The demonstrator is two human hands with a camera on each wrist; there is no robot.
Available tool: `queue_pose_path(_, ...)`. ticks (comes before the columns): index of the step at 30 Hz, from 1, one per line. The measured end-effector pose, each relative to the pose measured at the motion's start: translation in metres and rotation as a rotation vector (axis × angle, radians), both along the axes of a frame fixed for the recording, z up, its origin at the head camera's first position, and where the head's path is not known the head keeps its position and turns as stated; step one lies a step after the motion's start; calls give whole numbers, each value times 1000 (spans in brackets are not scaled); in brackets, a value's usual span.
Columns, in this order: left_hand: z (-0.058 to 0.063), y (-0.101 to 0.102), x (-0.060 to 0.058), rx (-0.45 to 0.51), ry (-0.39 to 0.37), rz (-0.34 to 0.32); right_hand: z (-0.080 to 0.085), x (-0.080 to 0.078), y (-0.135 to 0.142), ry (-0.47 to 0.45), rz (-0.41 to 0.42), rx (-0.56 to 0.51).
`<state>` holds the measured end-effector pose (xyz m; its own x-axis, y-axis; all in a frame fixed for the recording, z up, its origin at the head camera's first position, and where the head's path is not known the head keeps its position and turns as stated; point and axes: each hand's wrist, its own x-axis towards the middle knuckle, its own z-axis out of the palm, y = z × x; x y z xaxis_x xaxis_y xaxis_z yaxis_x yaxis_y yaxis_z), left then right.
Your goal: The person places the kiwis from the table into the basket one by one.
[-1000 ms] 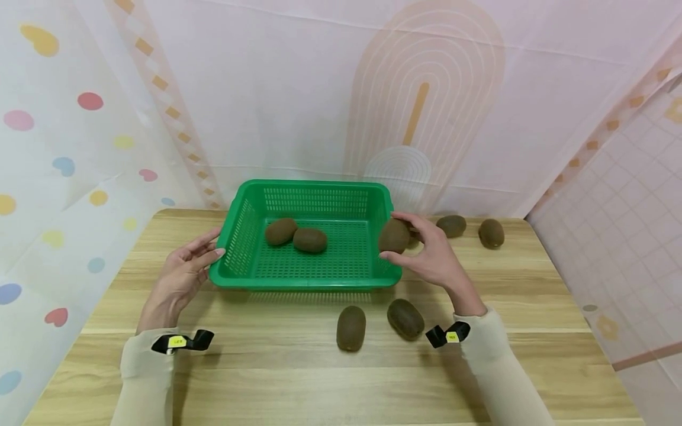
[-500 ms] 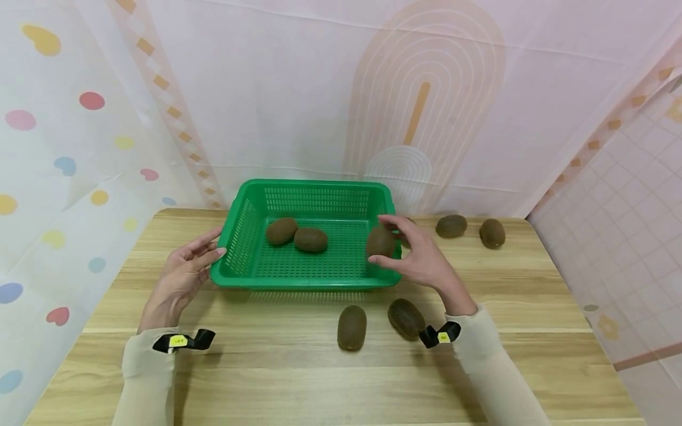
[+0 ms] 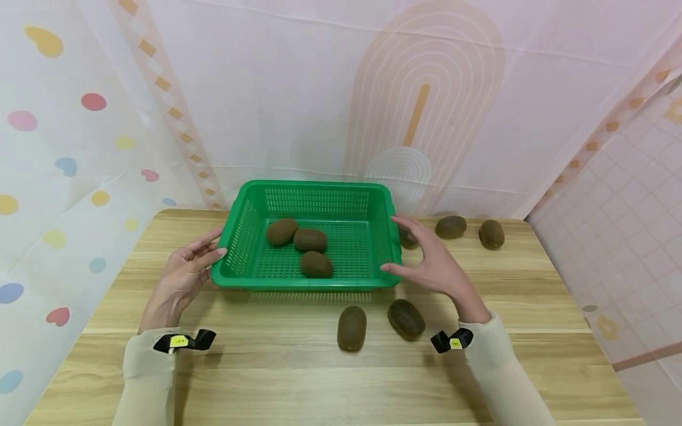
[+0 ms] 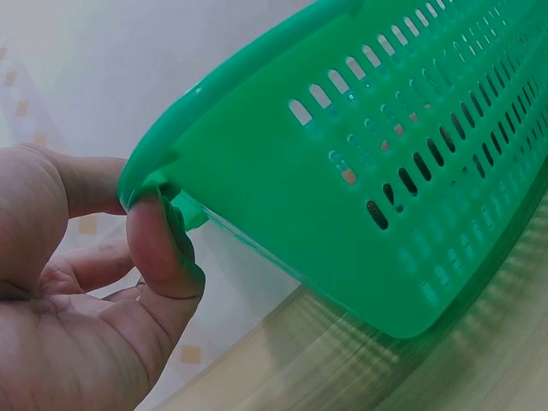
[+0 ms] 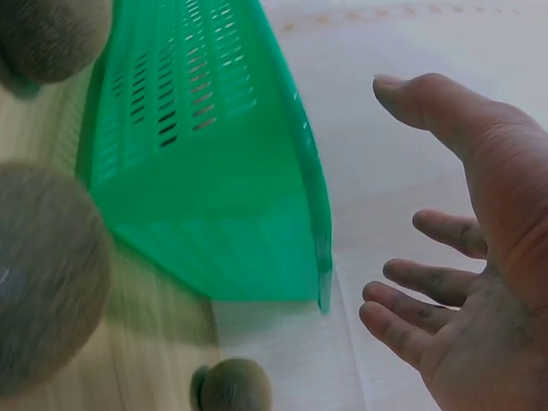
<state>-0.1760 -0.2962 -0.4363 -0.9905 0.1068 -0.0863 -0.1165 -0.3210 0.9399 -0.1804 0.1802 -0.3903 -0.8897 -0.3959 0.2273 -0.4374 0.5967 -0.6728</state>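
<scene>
A green plastic basket [image 3: 306,284] with slotted walls stands on the table. Inside it lie three brown kiwis: one at the back left [image 3: 282,231], another beside it [image 3: 311,240] and a third nearer the front [image 3: 317,265]. At the left end, my left hand [image 3: 183,275] holds the rim; the left wrist view has the thumb [image 4: 158,244] at the edge with fingers behind. My right hand [image 3: 434,260] hovers by the basket's right end, fingers spread and holding nothing. In the right wrist view a gap shows between the fingers and the rim [image 5: 317,197].
Two kiwis, one upright in view [image 3: 351,328] and one slanted [image 3: 407,319], lie in front of the basket. Behind the right hand is a partly hidden kiwi [image 3: 408,238], with two more [image 3: 451,226] farther right. A patterned cloth [image 3: 298,106] hangs behind the table [image 3: 266,373].
My right hand moved left over the basket, let go of a kiwi, and drew back right. That kiwi now lies in front of the other two inside. The left hand stayed put.
</scene>
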Motion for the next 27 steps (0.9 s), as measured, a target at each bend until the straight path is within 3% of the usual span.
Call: queue_pose_path(27, -1, 0, 0, 10, 0, 1, -47, 27, 46, -96, 25, 112)
